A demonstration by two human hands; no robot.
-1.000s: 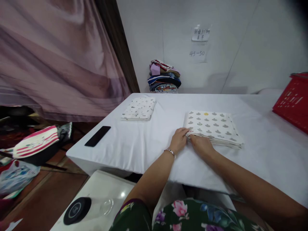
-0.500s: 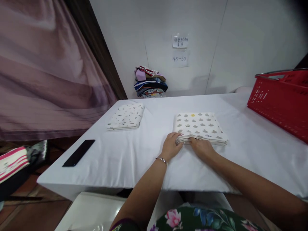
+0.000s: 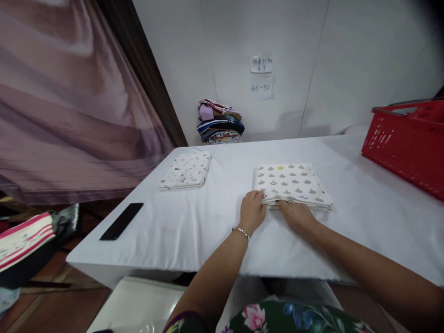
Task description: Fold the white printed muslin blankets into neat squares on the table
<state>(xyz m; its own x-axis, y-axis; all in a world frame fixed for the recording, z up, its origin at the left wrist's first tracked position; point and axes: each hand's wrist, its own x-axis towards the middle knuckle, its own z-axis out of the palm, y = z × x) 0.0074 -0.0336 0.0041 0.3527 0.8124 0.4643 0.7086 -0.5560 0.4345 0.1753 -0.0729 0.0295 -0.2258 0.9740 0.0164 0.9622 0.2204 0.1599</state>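
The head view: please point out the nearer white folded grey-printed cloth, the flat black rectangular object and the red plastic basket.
Nearer white folded grey-printed cloth (image 3: 288,183), head view: middle of top face.
Flat black rectangular object (image 3: 121,222), head view: middle of top face.
Red plastic basket (image 3: 407,155), head view: long side wall.

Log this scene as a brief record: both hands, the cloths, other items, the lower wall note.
Left hand: at near-left corner of grey-patterned folded cloth
Right hand: at that cloth's near edge, fingertips hidden
Left on table: speckled folded cloth, black flat object
Right: red basket
Lower note: "45-50"
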